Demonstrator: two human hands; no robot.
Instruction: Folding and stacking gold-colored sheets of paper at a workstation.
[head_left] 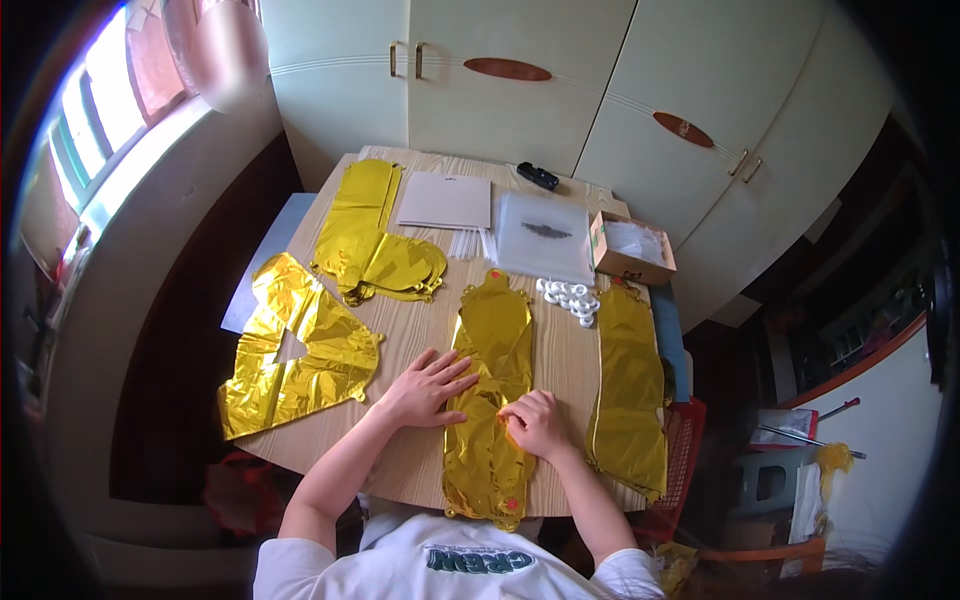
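Observation:
A long, flat gold foil balloon (pixel 496 320) lies lengthwise on the wooden table in front of me, with small tabs and red spots at its two ends. My left hand (pixel 425 393) rests flat across its left edge, fingers spread. At the opposite edge, my right hand (pixel 537 422) is closed, its fingertips pinching the foil. To the left lies a crinkled gold foil balloon (pixel 335 365) with a small opening in its middle. Another long gold foil balloon (pixel 630 375) lies on the right. An L-shaped pile of gold foil balloons (pixel 360 215) occupies the far left.
Along the table's (pixel 410 320) far side are a greyish cardboard sheet (pixel 445 205), white strips (pixel 467 244), clear plastic bags (pixel 545 250), a black object (pixel 538 176) and an open box (pixel 652 268). White rings (pixel 570 297) lie nearer. Cabinets (pixel 510 110) stand behind; a red plastic seat (pixel 685 450) is at right.

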